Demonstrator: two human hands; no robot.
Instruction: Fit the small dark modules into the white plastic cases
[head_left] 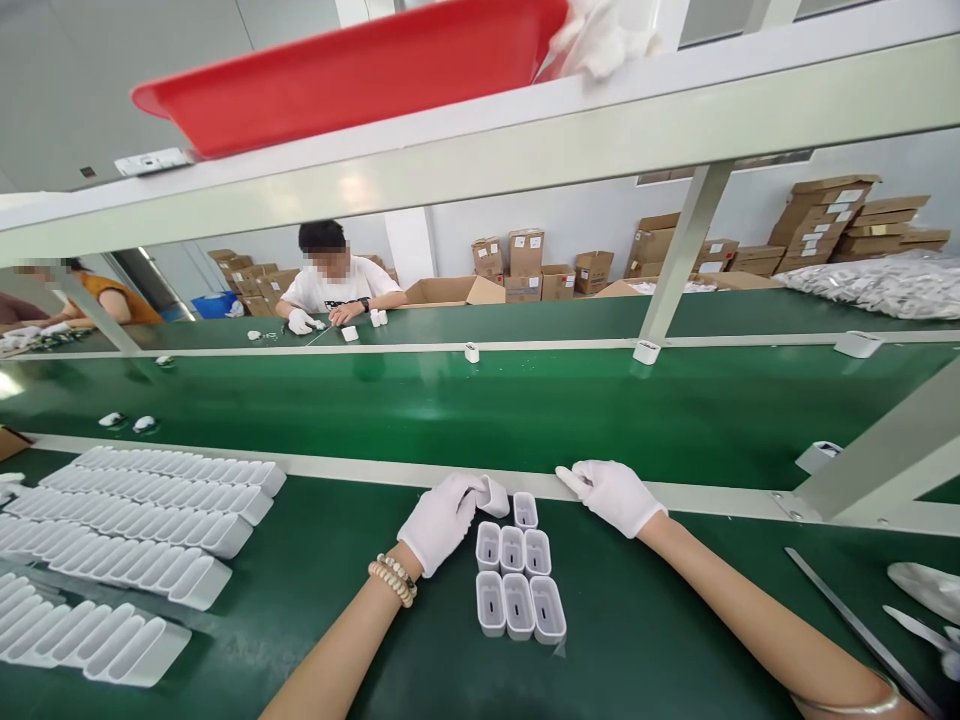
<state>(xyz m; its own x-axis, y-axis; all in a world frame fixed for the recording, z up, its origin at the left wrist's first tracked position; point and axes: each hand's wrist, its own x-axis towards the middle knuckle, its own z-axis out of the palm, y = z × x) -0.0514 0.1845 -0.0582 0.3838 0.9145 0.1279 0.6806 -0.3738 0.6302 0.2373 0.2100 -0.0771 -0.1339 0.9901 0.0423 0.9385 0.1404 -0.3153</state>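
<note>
My left hand (444,520), in a white glove and with a bead bracelet at the wrist, grips a small white plastic case (493,497) between thumb and fingers. The case is tilted at the back of a small group. Several like cases (513,595) stand there in short rows, open side up, with a dark slot showing in the floor of each. To their right, my gloved right hand (611,495) hovers by the pale rail (420,475). Its index finger is stretched out to the left, and I see nothing in its grasp.
Long rows of white cases (127,560) lie at left. Beyond the rail runs a green conveyor belt (420,410) with a few white parts. Across it a co-worker (337,280) handles small parts. Metal strip (855,620) at right; red tray (360,75) on the overhead shelf.
</note>
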